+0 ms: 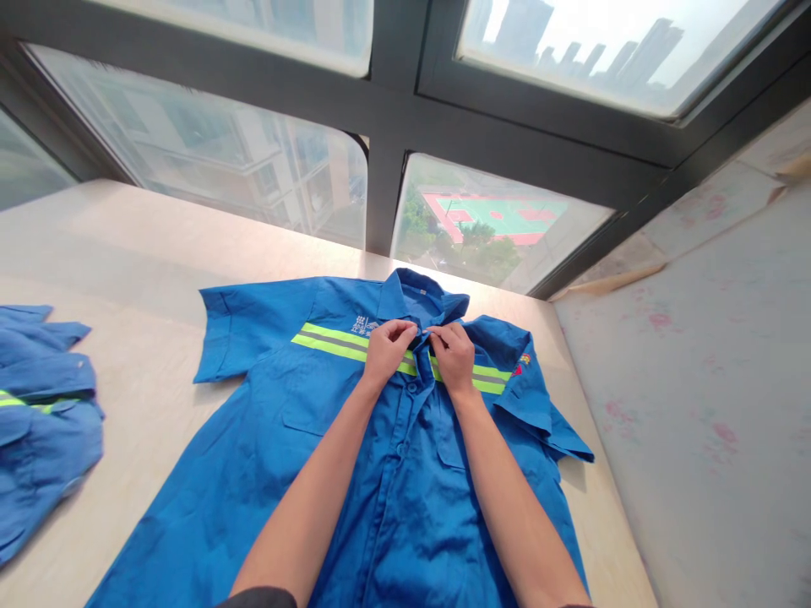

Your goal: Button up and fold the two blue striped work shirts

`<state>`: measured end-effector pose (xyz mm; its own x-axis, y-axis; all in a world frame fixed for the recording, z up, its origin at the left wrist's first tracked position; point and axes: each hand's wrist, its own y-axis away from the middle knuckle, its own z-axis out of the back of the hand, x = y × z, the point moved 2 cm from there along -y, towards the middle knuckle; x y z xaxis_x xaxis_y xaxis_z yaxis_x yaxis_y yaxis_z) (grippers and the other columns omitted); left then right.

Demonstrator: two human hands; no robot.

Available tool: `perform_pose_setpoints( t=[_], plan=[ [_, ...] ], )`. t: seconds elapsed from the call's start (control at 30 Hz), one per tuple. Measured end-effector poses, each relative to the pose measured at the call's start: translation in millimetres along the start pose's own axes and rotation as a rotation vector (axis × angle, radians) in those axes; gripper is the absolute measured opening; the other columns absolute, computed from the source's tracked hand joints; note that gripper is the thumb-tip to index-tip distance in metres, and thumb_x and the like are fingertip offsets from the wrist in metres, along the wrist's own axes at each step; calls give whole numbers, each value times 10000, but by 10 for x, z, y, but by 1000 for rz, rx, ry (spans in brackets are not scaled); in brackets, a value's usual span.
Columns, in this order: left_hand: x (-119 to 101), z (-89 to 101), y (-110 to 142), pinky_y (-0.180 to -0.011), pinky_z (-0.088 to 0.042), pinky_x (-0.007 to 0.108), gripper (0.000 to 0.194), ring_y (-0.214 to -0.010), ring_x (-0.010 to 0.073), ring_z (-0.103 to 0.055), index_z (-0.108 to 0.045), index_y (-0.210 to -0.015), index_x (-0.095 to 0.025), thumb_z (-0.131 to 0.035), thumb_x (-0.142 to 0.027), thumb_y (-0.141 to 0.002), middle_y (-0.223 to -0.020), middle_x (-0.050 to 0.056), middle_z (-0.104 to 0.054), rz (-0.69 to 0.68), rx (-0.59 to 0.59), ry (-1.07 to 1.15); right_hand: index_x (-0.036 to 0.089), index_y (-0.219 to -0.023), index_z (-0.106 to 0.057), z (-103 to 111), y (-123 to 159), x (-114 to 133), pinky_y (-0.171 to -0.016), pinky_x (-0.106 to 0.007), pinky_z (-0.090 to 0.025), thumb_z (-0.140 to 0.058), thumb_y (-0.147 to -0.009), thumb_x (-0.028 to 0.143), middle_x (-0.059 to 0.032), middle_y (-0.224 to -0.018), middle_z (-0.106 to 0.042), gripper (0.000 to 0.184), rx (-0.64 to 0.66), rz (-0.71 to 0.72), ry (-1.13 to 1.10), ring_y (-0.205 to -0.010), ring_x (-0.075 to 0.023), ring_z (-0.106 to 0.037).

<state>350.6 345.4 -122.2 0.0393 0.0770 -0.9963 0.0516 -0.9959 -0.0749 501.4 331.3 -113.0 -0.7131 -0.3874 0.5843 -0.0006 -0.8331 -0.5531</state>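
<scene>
Below the collar [394,297], the left hand [386,348] and right hand [454,353] clamp their grip on the blue shirt [272,464].

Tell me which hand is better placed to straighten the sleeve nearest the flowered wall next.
Probably your right hand: it is nearer that sleeve, while your left hand is farther across the shirt. Both pinch fabric below the collar.

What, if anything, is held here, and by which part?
The spread-out blue shirt: the left hand and right hand pinch its front opening, just below the collar.
</scene>
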Motion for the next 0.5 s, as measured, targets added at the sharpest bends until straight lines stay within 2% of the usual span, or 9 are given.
perform_pose_setpoints(
  t=[0.3,0.5],
  plan=[
    [-51,84,430,-788,-547,299,271,-830,190,-690,-729,-887,-148,-667,-392,-787,-877,68,-744,24,-61,-20,206,-955,-752,51,357,193,-755,-281,-517,-519,-974,292,-50,-841,-629,250,18,-32,-29,-787,-170,-624],
    [-109,168,768,-759,-554,297,290,-803,187,-687,-730,-885,-149,-684,-410,-767,-850,62,-741,79,3,-1,206,-964,-760,202,677,389,-684,-271,-507,-522,-980,308,-50,-815,-608,259,27,-2,-66,-746,-159,-603]
  ],
)
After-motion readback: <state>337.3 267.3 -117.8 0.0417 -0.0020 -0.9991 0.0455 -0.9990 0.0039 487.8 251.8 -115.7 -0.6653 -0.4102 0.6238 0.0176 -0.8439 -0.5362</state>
